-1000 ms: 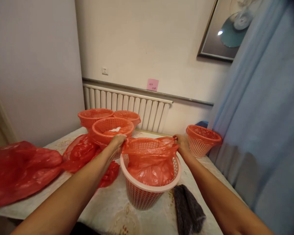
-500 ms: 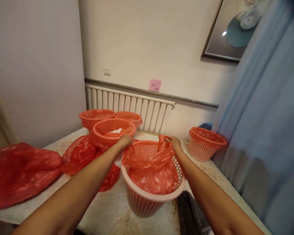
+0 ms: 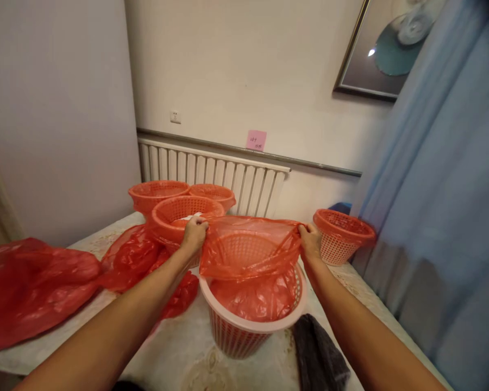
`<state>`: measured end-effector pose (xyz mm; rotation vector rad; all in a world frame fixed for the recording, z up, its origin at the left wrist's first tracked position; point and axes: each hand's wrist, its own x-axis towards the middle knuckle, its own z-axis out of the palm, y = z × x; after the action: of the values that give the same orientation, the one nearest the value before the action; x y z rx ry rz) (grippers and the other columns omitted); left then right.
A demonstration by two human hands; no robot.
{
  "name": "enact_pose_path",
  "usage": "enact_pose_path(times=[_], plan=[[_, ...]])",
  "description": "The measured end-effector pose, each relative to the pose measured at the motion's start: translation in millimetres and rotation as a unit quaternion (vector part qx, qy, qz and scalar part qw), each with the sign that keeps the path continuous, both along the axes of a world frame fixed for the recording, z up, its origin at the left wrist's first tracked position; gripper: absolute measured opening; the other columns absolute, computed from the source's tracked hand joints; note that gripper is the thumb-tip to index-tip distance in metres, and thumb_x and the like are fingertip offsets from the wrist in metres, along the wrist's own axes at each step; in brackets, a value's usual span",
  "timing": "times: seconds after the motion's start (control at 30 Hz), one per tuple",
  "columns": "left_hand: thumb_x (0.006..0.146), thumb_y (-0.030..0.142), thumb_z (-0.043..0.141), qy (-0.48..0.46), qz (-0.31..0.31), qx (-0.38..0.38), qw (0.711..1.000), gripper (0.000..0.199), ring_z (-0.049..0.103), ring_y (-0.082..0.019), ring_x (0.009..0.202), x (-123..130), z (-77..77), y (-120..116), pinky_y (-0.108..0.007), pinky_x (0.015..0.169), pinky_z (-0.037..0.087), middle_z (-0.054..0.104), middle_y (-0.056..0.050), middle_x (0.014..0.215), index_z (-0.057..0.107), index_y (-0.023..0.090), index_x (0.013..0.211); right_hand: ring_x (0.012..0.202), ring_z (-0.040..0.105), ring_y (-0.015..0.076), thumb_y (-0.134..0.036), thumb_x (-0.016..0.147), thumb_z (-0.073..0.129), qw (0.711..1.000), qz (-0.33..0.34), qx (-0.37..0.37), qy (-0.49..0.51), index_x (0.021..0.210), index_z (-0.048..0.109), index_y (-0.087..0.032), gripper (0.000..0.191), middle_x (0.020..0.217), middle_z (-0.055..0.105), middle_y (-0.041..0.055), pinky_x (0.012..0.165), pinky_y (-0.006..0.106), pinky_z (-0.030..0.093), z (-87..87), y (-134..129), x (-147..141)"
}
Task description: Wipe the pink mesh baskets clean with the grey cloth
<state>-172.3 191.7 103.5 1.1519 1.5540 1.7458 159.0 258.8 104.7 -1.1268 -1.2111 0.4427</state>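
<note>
A pink plastic basket (image 3: 244, 339) with holes in its wall stands upright on the table in front of me. A thin red plastic bag (image 3: 252, 293) hangs inside it, its upper edge stretched across above the basket's far rim. My left hand (image 3: 195, 234) pinches the bag's left corner, close to a lined basket behind. The right corner is gripped by my right hand (image 3: 309, 241). Through the bag the far part of the basket's wall shows faintly. Both hands are above the rim, and the near rim is bare.
Behind on the left stand three bag-lined baskets (image 3: 157, 206); another lined basket (image 3: 336, 247) is at the right by the blue curtain (image 3: 440, 190). Loose red bags (image 3: 36, 288) lie at left. A dark cloth (image 3: 318, 353) lies near the basket. A radiator (image 3: 212, 168) lines the wall.
My hands have moved apart and up, the left one leftward and the right one rightward. The bag's edge, bunched before, is now pulled taut between them.
</note>
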Motion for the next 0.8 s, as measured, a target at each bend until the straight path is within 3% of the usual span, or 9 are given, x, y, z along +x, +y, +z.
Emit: enact_pose_path(times=[0.13, 0.23, 0.3, 0.37, 0.43, 0.53, 0.6, 0.67, 0.8], plan=[[0.077, 0.019, 0.059, 0.007, -0.069, 0.028, 0.997, 0.008, 0.044, -0.007, 0.043, -5, 6.5, -20, -0.018, 0.044, 0.034, 0.047, 0.009, 0.051, 0.056, 0.016, 0.070, 0.068, 0.057, 0.0156, -0.044, 0.062, 0.062, 0.995, 0.089, -0.031, 0.036, 0.086, 0.064, -0.018, 0.035, 0.076, 0.065, 0.0011, 0.064, 0.027, 0.045, 1.9, -23, 21], [0.069, 0.024, 0.065, 0.027, -0.165, 0.017, 0.986, 0.011, 0.051, -0.010, 0.045, -6, 14.9, -44, -0.020, 0.046, 0.039, 0.055, 0.007, 0.054, 0.060, 0.017, 0.076, 0.067, 0.061, 0.0165, -0.044, 0.058, 0.073, 0.981, 0.178, -0.068, 0.023, 0.097, 0.067, -0.018, 0.047, 0.080, 0.068, 0.0032, 0.064, 0.029, 0.048, 7.7, -50, 36], [0.067, 0.030, 0.070, 0.049, -0.236, 0.002, 0.971, 0.025, 0.065, -0.017, 0.064, -5, 22.6, -63, -0.026, 0.058, 0.050, 0.069, 0.000, 0.073, 0.066, 0.016, 0.087, 0.073, 0.064, 0.0188, -0.043, 0.059, 0.078, 0.969, 0.229, -0.093, 0.000, 0.106, 0.067, -0.018, 0.055, 0.087, 0.070, 0.0060, 0.069, 0.031, 0.050, 12.0, -71, 45], [0.067, 0.032, 0.073, 0.106, -0.315, -0.025, 0.943, 0.045, 0.067, -0.027, 0.096, -5, 31.2, -81, -0.035, 0.080, 0.053, 0.072, -0.007, 0.105, 0.065, 0.018, 0.109, 0.088, 0.066, 0.0226, -0.044, 0.062, 0.079, 0.947, 0.295, -0.119, -0.036, 0.117, 0.063, -0.019, 0.062, 0.102, 0.070, 0.0090, 0.080, 0.035, 0.051, 15.7, -92, 51], [0.063, 0.031, 0.077, 0.187, -0.383, -0.046, 0.904, 0.072, 0.055, -0.032, 0.121, -5, 38.5, -97, -0.041, 0.098, 0.045, 0.060, -0.009, 0.132, 0.053, 0.023, 0.131, 0.106, 0.062, 0.0261, -0.046, 0.065, 0.079, 0.914, 0.370, -0.143, -0.087, 0.129, 0.055, -0.022, 0.072, 0.120, 0.065, 0.0110, 0.092, 0.040, 0.047, 18.5, -110, 56], [0.057, 0.026, 0.081, 0.297, -0.456, -0.023, 0.839, 0.106, 0.033, -0.034, 0.139, -2, 42.1, -115, -0.046, 0.110, 0.032, 0.034, -0.008, 0.154, 0.026, 0.029, 0.147, 0.121, 0.053, 0.0299, -0.049, 0.063, 0.080, 0.878, 0.423, -0.153, -0.164, 0.135, 0.049, -0.023, 0.083, 0.136, 0.053, 0.0126, 0.104, 0.045, 0.040, 20.9, -134, 63], [0.053, 0.023, 0.081, 0.359, -0.457, 0.002, 0.814, 0.117, 0.023, -0.035, 0.143, 0, 38.6, -124, -0.050, 0.113, 0.025, 0.020, -0.009, 0.159, 0.017, 0.030, 0.150, 0.122, 0.051, 0.0314, -0.051, 0.062, 0.079, 0.868, 0.417, -0.153, -0.222, 0.136, 0.049, -0.023, 0.085, 0.140, 0.049, 0.0127, 0.105, 0.047, 0.039, 21.2, -147, 66], [0.050, 0.019, 0.081, 0.408, -0.417, -0.001, 0.812, 0.119, 0.022, -0.038, 0.142, 3, 32.1, -131, -0.054, 0.113, 0.021, 0.019, -0.010, 0.159, 0.017, 0.030, 0.150, 0.122, 0.051, 0.0321, -0.051, 0.061, 0.080, 0.860, 0.392, -0.145, -0.293, 0.137, 0.047, -0.025, 0.087, 0.142, 0.047, 0.0118, 0.104, 0.048, 0.040, 20.0, -160, 67], [0.059, 0.013, 0.071, 0.443, -0.347, 0.000, 0.827, 0.095, 0.038, -0.036, 0.133, 6, 22.0, -136, -0.055, 0.109, 0.023, 0.040, -0.006, 0.151, 0.034, 0.037, 0.143, 0.133, 0.037, 0.0344, -0.039, 0.054, 0.085, 0.842, 0.314, -0.073, -0.432, 0.139, 0.046, -0.025, 0.094, 0.147, 0.038, 0.0126, 0.111, 0.051, 0.030, 10.5, -185, 55]])
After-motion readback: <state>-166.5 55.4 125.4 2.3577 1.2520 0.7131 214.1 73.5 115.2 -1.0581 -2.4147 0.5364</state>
